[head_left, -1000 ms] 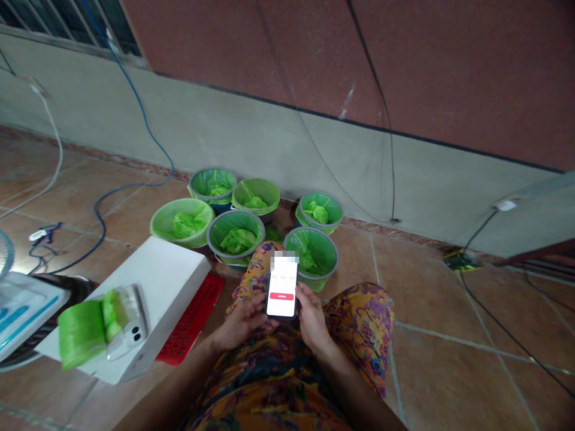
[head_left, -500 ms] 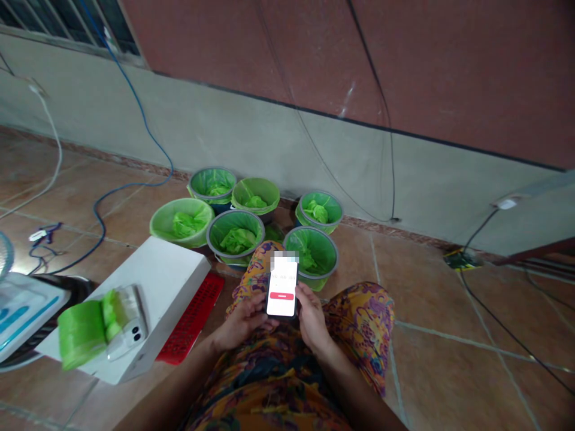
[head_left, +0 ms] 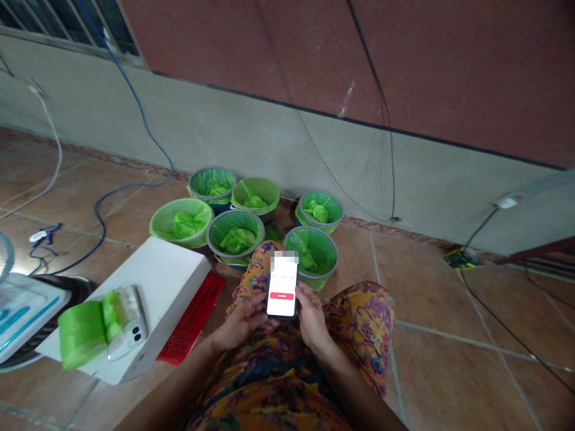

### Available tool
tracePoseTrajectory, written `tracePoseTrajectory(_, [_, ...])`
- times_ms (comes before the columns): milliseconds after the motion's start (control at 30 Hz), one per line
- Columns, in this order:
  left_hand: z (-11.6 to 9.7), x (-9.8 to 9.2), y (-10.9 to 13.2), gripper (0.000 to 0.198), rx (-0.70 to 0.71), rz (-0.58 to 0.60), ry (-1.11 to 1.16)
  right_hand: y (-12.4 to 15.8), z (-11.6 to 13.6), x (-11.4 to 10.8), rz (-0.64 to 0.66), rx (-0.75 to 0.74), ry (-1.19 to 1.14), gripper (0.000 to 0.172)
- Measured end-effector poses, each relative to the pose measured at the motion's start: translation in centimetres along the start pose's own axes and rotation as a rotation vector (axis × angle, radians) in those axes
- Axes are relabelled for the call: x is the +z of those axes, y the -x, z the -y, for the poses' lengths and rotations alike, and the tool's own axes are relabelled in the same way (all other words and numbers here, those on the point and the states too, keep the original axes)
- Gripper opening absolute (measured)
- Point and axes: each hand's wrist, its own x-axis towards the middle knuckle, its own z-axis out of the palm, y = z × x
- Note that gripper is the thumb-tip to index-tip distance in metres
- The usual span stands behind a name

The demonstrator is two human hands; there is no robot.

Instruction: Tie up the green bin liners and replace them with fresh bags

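A smartphone [head_left: 282, 286] with a lit white screen and a red button is held upright above my lap. My left hand [head_left: 245, 320] grips its left edge, and my right hand [head_left: 312, 311] is closed on its right edge. Just beyond my knees stand several bins lined with green plastic bags, among them a grey-rimmed bin [head_left: 236, 234] and another bin [head_left: 311, 252]. Bunched green plastic lies inside each one.
To the left, a white box [head_left: 166, 269] carries a green roll of bags [head_left: 82, 334] and a phone in a clear case [head_left: 128, 326]. A red basket [head_left: 193, 323] lies beside it. A blue cable [head_left: 130, 185] and a black cable [head_left: 498, 326] cross the tiles.
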Motion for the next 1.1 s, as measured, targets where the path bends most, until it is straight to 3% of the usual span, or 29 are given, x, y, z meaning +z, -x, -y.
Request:
tracePoseTrajectory(467, [-0.58, 0.19, 0.06, 0.059, -0.004, 0.014, -0.024, 0.19, 0.23, 0.13, 0.064, -0.007, -0.016, 0.029])
tracePoseTrajectory(1100, [-0.68, 0.43, 0.15, 0.054, -0.002, 0.000, -0.012, 0.26, 0.28, 0.21, 0.044, 0.004, -0.023, 0.033])
